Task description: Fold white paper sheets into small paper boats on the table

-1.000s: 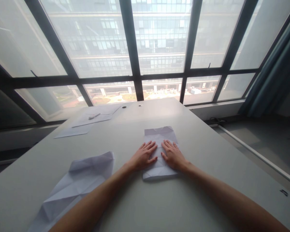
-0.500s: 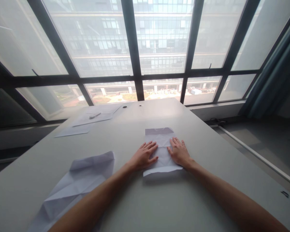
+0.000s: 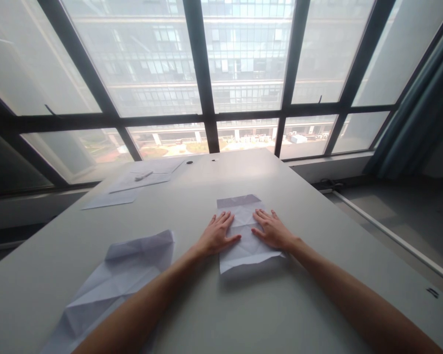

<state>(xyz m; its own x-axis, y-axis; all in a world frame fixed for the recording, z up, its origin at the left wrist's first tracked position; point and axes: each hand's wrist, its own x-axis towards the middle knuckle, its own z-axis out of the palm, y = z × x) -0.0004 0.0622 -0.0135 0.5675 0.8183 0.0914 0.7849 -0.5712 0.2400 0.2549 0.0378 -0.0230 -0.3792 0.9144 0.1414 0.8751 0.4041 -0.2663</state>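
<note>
I see my left hand [image 3: 216,235] flat, fingers spread, on the folded paper's [image 3: 246,239] left edge; my right hand [image 3: 273,230] likewise splayed on its right edge; the paper lies mid-table [image 3: 243,314], gripped by neither.

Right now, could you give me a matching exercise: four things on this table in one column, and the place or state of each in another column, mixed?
Things:
1. creased sheet
2. crumpled sheet
3. pen
4. left hand

Places or states:
A. lies on flat papers at the far left corner
B. rests flat on the left edge of the creased sheet
C. lies under both hands
D. lies untouched at the near left

Pairs: 1-C, 2-D, 3-A, 4-B
</note>
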